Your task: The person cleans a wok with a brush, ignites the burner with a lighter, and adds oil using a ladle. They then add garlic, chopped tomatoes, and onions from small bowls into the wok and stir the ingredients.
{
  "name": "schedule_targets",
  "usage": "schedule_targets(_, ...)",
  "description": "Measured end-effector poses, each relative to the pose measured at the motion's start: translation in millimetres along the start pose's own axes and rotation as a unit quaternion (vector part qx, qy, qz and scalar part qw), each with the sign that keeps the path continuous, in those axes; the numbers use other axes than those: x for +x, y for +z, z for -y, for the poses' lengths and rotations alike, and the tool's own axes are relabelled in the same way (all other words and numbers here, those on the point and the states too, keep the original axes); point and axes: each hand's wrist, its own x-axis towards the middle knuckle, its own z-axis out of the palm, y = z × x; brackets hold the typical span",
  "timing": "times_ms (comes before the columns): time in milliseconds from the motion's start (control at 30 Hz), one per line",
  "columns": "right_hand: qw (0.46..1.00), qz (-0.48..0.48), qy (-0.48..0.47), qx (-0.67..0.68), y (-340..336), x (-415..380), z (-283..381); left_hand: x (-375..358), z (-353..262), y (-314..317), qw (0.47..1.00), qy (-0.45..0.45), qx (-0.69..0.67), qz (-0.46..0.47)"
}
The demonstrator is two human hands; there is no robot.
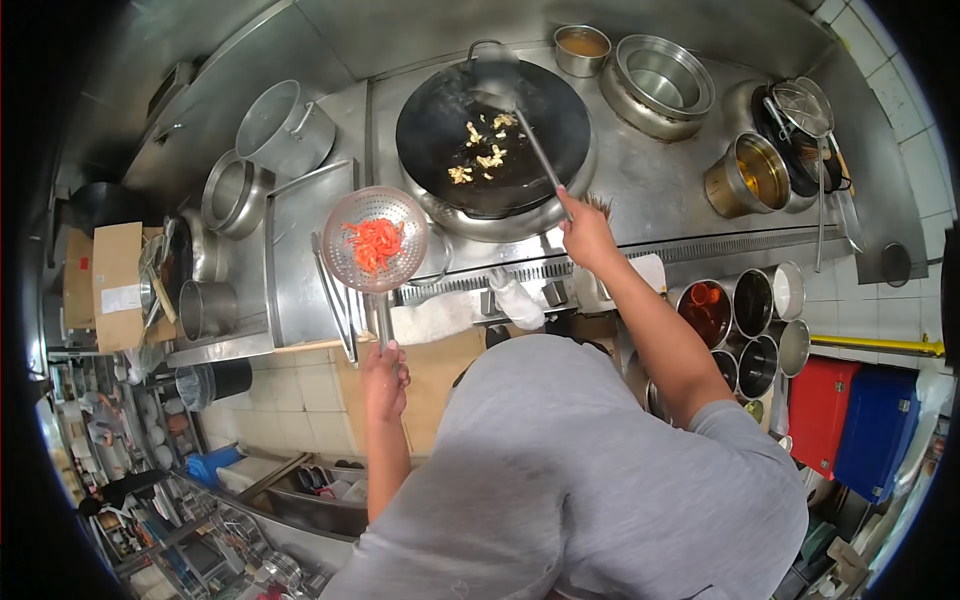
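My left hand [385,380] is closed round the handle of a perforated strainer [340,225]. Orange-red shredded pieces, perhaps carrot, [374,245] lie in its bowl, which is held left of the wok. My right hand [588,235] grips the long handle of a ladle [540,155]. The ladle's head is at the far side of the black wok [430,150], partly blurred by steam. Pale yellow bits of food [490,158], possibly egg, are scattered in the wok.
A pot of brownish liquid [582,45] and nested metal bowls [663,80] stand behind the wok. To the right are a pot of yellow oil [755,172] and several seasoning containers [752,300]. Large pots [285,130] stand left. White cloths [430,318] lie along the front edge.
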Motion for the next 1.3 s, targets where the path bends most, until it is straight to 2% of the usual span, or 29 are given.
schedule_targets(33,1.000,0.000,-0.001,0.003,-2.6,-6.1,2.6,1.4,-2.3,2.3,1.000,-0.012,-0.004,-0.005)
schedule_targets(100,0.993,0.097,0.021,0.060,-25.1,-28.6,19.3,4.9,-4.6,4.8,1.000,-0.008,-0.017,-0.005)
schedule_targets(200,0.984,0.172,0.009,0.041,-67.2,-77.6,50.2,6.2,-7.6,7.1,1.000,-0.001,-0.025,-0.007)
schedule_targets(233,0.984,0.173,0.010,0.042,-66.9,-90.4,45.1,5.6,-9.4,7.8,1.000,0.008,-0.021,-0.009)
schedule_targets(300,0.977,0.158,0.018,0.142,-67.9,-107.1,29.7,4.9,-15.8,8.5,1.000,0.021,-0.007,-0.014)
schedule_targets(333,0.977,0.181,0.048,0.103,-71.5,-101.4,25.1,6.0,-19.1,8.0,0.999,0.035,0.008,-0.019)
schedule_targets(433,0.980,0.150,0.089,0.091,-81.2,-75.7,32.6,17.8,-31.7,8.5,0.996,0.070,0.051,-0.038)
schedule_targets(500,0.988,0.112,0.061,0.086,-57.2,-68.9,15.4,12.0,-60.0,27.8,0.992,0.084,0.074,-0.064)
schedule_targets(567,0.988,-0.025,-0.045,0.144,-36.3,-58.0,16.5,17.6,-84.9,48.3,0.973,0.129,0.191,-0.008)
schedule_targets(600,0.988,0.027,0.017,0.154,-36.0,-54.8,22.7,25.2,-90.7,63.6,0.964,0.154,0.216,-0.006)
schedule_targets(633,0.988,0.027,0.012,0.153,-42.2,-48.7,40.6,34.2,-97.2,78.5,0.954,0.180,0.242,-0.005)
schedule_targets(667,0.956,0.078,0.112,0.260,-48.1,-43.0,59.5,74.0,-81.9,81.6,0.911,0.280,0.301,-0.020)
schedule_targets(700,0.900,0.127,0.210,0.361,-48.4,-38.9,72.7,112.8,-67.9,84.6,0.854,0.376,0.357,-0.035)
schedule_targets(733,0.878,0.092,0.194,0.428,-40.1,-35.7,76.6,106.9,-78.8,108.8,0.847,0.384,0.366,-0.041)
schedule_targets(800,0.867,0.096,0.206,0.443,-36.9,-28.5,83.1,92.2,-96.2,159.4,0.838,0.396,0.372,-0.045)
schedule_targets(833,0.854,0.103,0.222,0.458,-37.2,-24.8,83.6,91.5,-102.6,177.2,0.834,0.359,0.415,-0.057)
schedule_targets(867,0.858,0.107,0.214,0.454,-35.1,-21.8,79.9,91.7,-106.2,187.2,0.827,0.319,0.457,-0.068)
schedule_targets(900,0.860,0.104,0.213,0.452,-35.3,-19.4,77.1,93.5,-107.1,191.6,0.827,0.322,0.456,-0.066)
schedule_targets(1000,0.866,0.103,0.212,0.441,-26.8,-16.5,59.4,106.4,-101.2,194.1,0.756,0.382,0.519,-0.119)
schedule_targets(1033,0.866,0.102,0.212,0.441,-33.1,-16.6,55.3,104.3,-102.6,191.2,0.755,0.382,0.519,-0.118)
schedule_targets(1100,0.930,0.150,0.187,0.280,-51.9,-18.3,43.7,90.9,-106.9,184.4,0.745,0.390,0.523,-0.136)
schedule_targets(1133,0.959,0.092,0.103,0.249,-33.4,-16.1,6.1,84.2,-108.2,180.2,0.751,0.391,0.512,-0.143)
schedule_targets(1167,0.959,0.094,0.103,0.247,-40.5,-19.8,12.0,84.7,-106.6,174.5,0.753,0.390,0.511,-0.143)
schedule_targets(1233,0.988,0.062,0.066,0.125,-54.6,-33.5,24.7,88.0,-102.0,157.4,0.780,0.423,0.439,-0.140)
schedule_targets(1267,0.997,0.007,0.018,0.069,-42.8,-32.9,14.1,91.9,-96.0,148.3,0.783,0.448,0.408,-0.140)
schedule_targets(1300,0.998,0.009,0.015,0.066,-37.4,-31.4,0.7,96.2,-89.2,139.4,0.784,0.447,0.405,-0.142)
